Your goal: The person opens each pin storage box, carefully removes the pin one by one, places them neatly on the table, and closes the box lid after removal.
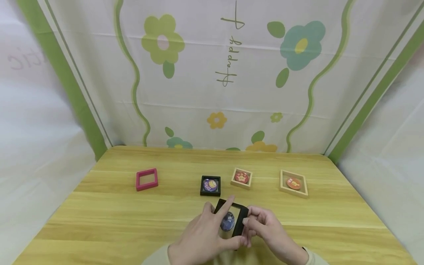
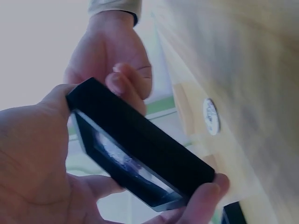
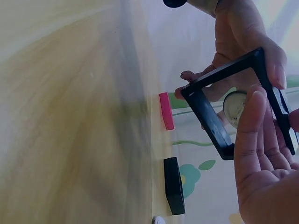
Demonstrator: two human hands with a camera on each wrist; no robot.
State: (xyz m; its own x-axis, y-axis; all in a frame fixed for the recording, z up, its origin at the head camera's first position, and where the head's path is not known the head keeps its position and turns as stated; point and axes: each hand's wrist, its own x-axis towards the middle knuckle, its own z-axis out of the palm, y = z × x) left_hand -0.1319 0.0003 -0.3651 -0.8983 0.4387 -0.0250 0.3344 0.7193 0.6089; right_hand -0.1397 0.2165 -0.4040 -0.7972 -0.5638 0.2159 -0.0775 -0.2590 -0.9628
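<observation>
A cloth-walled booth; floral backdrop [image 1: 195, 92] behind a wood-grain table [image 1: 102, 217]; pale side cloths [image 1: 391, 158]

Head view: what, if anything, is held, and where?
The black display frame: the left hand grips its far and near edges; the right hand pinches its right side.

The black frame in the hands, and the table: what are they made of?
The held black frame looks like matte plastic, evenly coloured with little shine, though painted wood is possible. The table looks like smooth wood; the streaky grain might be printed.
</observation>
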